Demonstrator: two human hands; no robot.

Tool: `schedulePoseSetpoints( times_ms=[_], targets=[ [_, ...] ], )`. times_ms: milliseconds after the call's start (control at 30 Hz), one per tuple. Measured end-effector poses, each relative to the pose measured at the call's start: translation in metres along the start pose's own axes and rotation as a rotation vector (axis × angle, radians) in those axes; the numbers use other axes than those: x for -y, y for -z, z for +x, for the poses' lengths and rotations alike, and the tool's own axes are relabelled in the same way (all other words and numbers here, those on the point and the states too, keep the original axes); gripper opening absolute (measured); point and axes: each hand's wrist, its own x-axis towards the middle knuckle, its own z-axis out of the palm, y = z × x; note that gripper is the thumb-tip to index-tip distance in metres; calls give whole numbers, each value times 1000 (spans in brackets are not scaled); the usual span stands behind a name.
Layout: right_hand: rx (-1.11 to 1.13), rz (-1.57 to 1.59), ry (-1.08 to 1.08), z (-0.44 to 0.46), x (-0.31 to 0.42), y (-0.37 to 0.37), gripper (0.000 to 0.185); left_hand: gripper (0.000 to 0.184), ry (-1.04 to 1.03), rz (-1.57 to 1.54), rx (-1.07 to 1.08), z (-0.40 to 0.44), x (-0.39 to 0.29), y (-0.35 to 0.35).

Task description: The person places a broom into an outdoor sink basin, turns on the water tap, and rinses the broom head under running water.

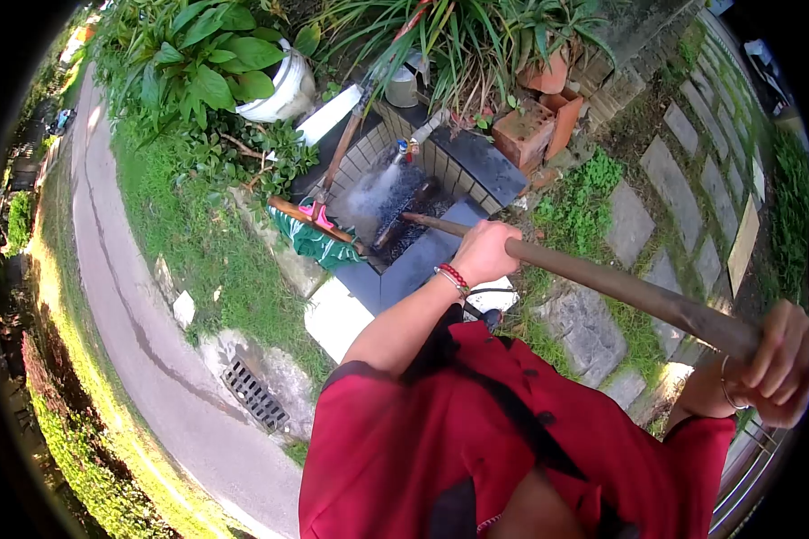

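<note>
A long wooden pole [616,286] slants across the view, and both my hands are closed round it. My left hand [487,254], with red beads at the wrist, grips it partway along. My right hand [782,364], wearing a bangle, holds the upper end at the far right. The pole's lower end reaches into a tiled basin [487,163], where it meets a dark crosswise head [404,214]. Whether that head is a mop or a broom, I cannot tell. White water [368,193] pours from a tap [406,148] beside the head.
Against the basin's left side leans another wooden pole [340,153] with a crossbar and green striped cloth [322,244]. Bricks [524,130], a white bucket [283,85] and plants stand behind. Stone slabs [634,223] lie right; a drain grate [253,393] and paved path [144,314] lie left.
</note>
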Motion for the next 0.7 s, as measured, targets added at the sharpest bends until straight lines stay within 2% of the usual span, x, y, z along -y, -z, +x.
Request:
schedulePoseSetpoints(
  times_ms=[33,67,100,167,200,267,300,367,433,500,567,600,667,700],
  targets=[
    [157,134,54,10,2,0,25,3,-50,-27,-5,-3,-8,3],
    [90,130,54,9,-15,-8,19,4,-86,2,-6,-3,1,0],
    [23,126,53,11,-35,-20,14,5,-24,39,-6,0,27,-4],
    [-249,-11,-85,-7,-94,-61,9,11,58,156,68,1,95,-10],
    [-228,-7,-149,-12,-104,-63,7,13,75,158,65,3,99,-7],
    [-255,-171,-318,-22,-75,-46,6,9,93,138,149,6,91,-13],
    [-250,-193,-296,-20,-55,-32,8,6,60,92,151,-2,71,-16],
    [-72,-3,-76,-13,-12,-6,12,3,-10,35,147,3,17,-7],
    [358,554,127,0,-7,18,17,4,-36,-26,178,-4,-9,-13],
    [107,244,74,-3,-28,-6,10,2,-37,-2,156,1,9,-20],
    [-130,12,-107,-12,-75,-28,8,3,30,89,121,5,66,-27],
    [-91,25,-124,-10,-88,-33,13,5,30,149,141,9,100,-31],
    [-137,-17,-161,-14,-81,-26,18,7,39,156,54,12,123,-41],
    [-159,-206,-251,-18,-75,-18,17,7,31,161,75,12,127,-48]
  ],
)
